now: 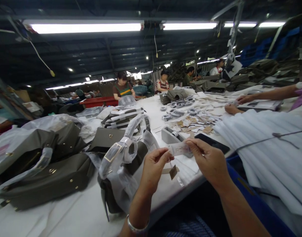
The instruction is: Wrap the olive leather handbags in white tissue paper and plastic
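Note:
Between my two hands a small clear plastic packet with faint print is stretched flat. My left hand pinches its left end, and my right hand pinches its right end. Below my left fingers a small brown tag hangs on a thin string. Just left of my left hand stands a dark green handbag, its strap wrapped in white film. Behind the packet lies a grey looped piece on the white table.
More green bags lie at the left. Beyond my hands are scattered paper tags and rolled grey straps. White foam sheets and a blue bin are at the right. A co-worker's hands reach in there.

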The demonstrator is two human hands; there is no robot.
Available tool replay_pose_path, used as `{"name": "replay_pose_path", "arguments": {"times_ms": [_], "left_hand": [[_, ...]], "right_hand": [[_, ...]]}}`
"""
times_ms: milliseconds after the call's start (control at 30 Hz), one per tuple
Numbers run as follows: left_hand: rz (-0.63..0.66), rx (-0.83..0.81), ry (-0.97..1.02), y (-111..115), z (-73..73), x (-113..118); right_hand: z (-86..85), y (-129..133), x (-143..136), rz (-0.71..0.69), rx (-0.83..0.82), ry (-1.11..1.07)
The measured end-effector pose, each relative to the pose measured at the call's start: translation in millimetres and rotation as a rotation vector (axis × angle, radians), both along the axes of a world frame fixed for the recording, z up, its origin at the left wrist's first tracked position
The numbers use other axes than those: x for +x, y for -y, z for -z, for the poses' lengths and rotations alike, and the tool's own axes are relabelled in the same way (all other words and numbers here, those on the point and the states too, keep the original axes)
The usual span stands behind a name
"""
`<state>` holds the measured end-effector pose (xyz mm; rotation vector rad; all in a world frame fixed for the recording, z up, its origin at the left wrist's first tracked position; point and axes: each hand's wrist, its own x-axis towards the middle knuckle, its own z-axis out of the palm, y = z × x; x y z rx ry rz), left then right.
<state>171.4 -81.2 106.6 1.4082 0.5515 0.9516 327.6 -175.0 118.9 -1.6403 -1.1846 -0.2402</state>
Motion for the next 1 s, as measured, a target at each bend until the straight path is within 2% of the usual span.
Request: {"name": "replay_pose_path", "arguments": {"times_ms": [267,667,733,833,1000], "left_hand": [[-0.026,0.009,-0.017,-2.4,7.0,-2.0],[-0.058,0.057,-0.034,-1.6,0.6,-5.0],[-0.085,0.122,-0.032,-1.0,0.3,-3.1],[-0.128,0.301,-0.05,1.2,-0.8,1.4],[-0.263,0.548,-0.146,3.8,-4.8,3.8]], "right_hand": [[5.6,7.2,-0.1,0.047,0.032,0.061],[2.1,10.7,-2.5,0.098,0.106,0.096],[0.9,11.8,-2.7,0.107,0.111,0.093],[-0.6,12.7,-4.2,0.109,0.106,0.097],[0.7,13.6,-5.0,0.103,0.107,0.16]]}}
